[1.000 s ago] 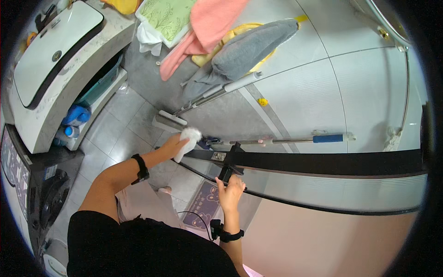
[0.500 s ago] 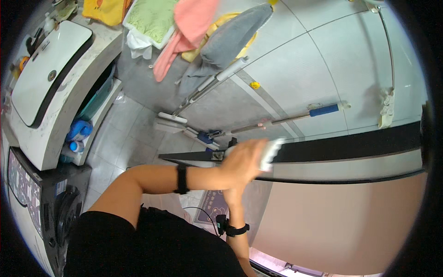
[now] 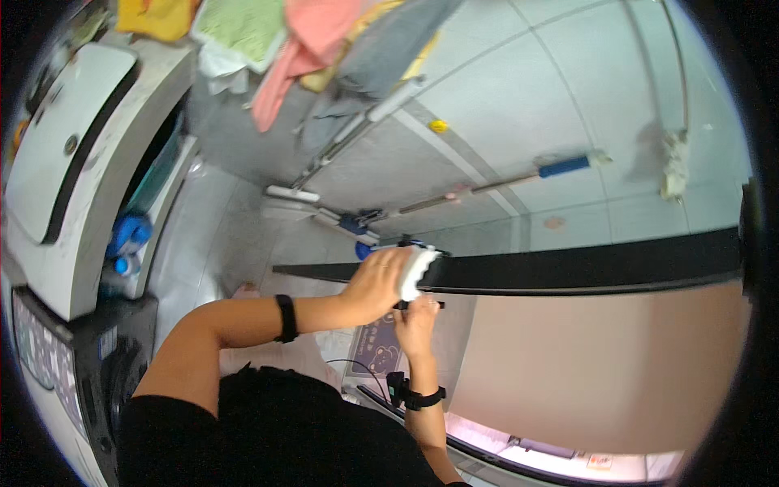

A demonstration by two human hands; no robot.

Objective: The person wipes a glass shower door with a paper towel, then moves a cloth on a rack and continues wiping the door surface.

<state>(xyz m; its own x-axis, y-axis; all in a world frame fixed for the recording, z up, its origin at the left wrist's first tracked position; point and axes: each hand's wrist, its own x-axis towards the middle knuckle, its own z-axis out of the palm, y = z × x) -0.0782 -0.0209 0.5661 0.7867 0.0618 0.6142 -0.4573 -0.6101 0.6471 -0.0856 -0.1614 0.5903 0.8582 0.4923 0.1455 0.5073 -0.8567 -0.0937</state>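
My left hand (image 3: 378,284) is closed on a white, wavy-edged thing (image 3: 415,273), perhaps a folded cloth or a brush; its exact kind is unclear. It lies against the black edge of a door (image 3: 568,264), near a dark handle. On the near side of that door, my right hand (image 3: 417,326) is closed at a black door handle (image 3: 435,305), its fingers seeming to wrap round it. Both wrists wear black bands, and a small black device with a cable sits at the right one.
A grey-tiled floor (image 3: 235,211) lies beyond the door. Mops (image 3: 357,138) and a blue-gripped pole (image 3: 564,166) lean on the tiled wall, beneath hanging towels (image 3: 308,40). At left stand a counter (image 3: 101,162) with a white-lidded appliance and a black machine (image 3: 130,357).
My left hand has come leftward along the door edge with the white thing, nearer my right hand. A pale strip beside the black door edge is no longer visible. The view has shifted slightly.
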